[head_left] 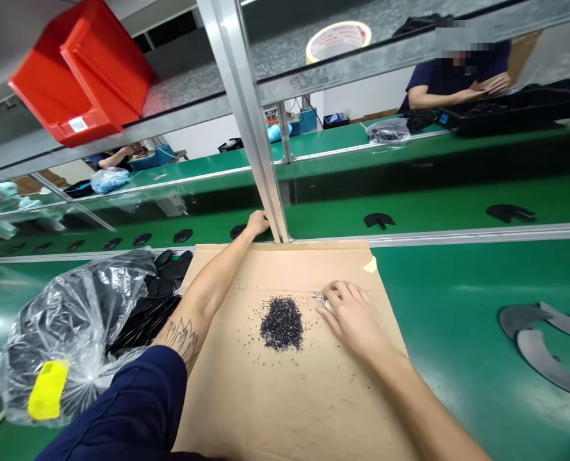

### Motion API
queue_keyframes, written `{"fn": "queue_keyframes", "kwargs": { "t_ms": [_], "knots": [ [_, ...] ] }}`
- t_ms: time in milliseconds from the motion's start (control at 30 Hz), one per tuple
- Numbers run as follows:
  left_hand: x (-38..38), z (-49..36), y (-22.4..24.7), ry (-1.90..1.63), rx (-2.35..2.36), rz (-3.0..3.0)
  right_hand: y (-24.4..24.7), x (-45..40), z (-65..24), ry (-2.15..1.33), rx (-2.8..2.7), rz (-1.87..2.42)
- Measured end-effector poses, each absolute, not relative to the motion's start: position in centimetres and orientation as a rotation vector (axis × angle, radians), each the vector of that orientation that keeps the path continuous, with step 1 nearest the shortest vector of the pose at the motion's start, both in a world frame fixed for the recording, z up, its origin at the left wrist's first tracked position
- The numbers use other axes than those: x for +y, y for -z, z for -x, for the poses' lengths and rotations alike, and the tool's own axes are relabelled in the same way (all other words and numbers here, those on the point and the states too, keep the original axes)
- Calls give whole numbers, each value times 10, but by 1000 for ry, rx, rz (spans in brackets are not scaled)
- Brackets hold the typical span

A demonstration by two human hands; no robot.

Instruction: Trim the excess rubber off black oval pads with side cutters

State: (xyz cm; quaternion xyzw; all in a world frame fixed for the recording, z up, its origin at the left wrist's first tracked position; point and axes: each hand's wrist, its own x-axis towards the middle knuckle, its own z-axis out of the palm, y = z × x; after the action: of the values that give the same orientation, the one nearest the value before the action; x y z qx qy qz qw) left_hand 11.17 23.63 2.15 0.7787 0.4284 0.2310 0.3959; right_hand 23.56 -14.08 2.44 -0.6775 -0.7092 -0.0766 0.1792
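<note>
My left hand (pixel 257 223) is stretched far forward onto the green belt, right beside the metal post. Its fingers curl downward, partly hidden by the post, and what they hold is not clear. A flat black disc-shaped part (pixel 237 231) lies just left of that hand. Over the cardboard sheet (pixel 285 410), my right hand (pixel 352 314) is closed around a small pair of nippers (pixel 320 298); only the metal jaws show, pointing left. Between my arms, a heap of tiny black plastic bits (pixel 282 324) lies on the cardboard, with loose bits scattered around it.
A clear plastic bag (pixel 73 320) of black parts stands at left. More black parts (pixel 379 221) lie along the belt (pixel 323 205). Grey curved pieces (pixel 549 358) are at right. Overhead, a shelf carries a red bin (pixel 88 77) and tape roll (pixel 337 41). Co-workers sit opposite.
</note>
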Motion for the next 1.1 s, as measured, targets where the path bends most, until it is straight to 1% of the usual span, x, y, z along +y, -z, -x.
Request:
{"fn": "queue_keyframes", "kwargs": {
  "t_ms": [100, 200, 467, 600, 800, 867, 900, 933, 1033, 1100],
  "knots": [
    [242, -72, -29, -508, 1218, -2092, -25, -140, -236, 221, -2012, 1884],
    [239, -44, -36, -450, 1217, -2201, -25, -138, -237, 232, -2021, 1873],
    [216, -50, -43, -306, 947, -2421, -27, -135, -239, 238, -2043, 1855],
    [206, -47, -52, -432, 990, -2433, -27, -135, -239, 234, -2035, 1839],
    [175, -38, -84, -821, 1075, -2288, -28, -133, -236, 181, -1927, 1773],
    [143, -32, -88, -858, 1043, -2247, -31, -133, -227, 46, -1792, 1678],
    [121, -29, -87, -843, 1006, -2236, -34, -132, -221, -82, -1708, 1609],
    [96, -25, -83, -824, 934, -2226, -36, -132, -215, -251, -1621, 1528],
    [19, -15, -68, -651, 404, -2116, -43, -132, -197, -872, -1394, 1292],
    [-16, -6, -59, -592, 273, -2120, -46, -133, -189, -1180, -1311, 1250]
  ]
}}
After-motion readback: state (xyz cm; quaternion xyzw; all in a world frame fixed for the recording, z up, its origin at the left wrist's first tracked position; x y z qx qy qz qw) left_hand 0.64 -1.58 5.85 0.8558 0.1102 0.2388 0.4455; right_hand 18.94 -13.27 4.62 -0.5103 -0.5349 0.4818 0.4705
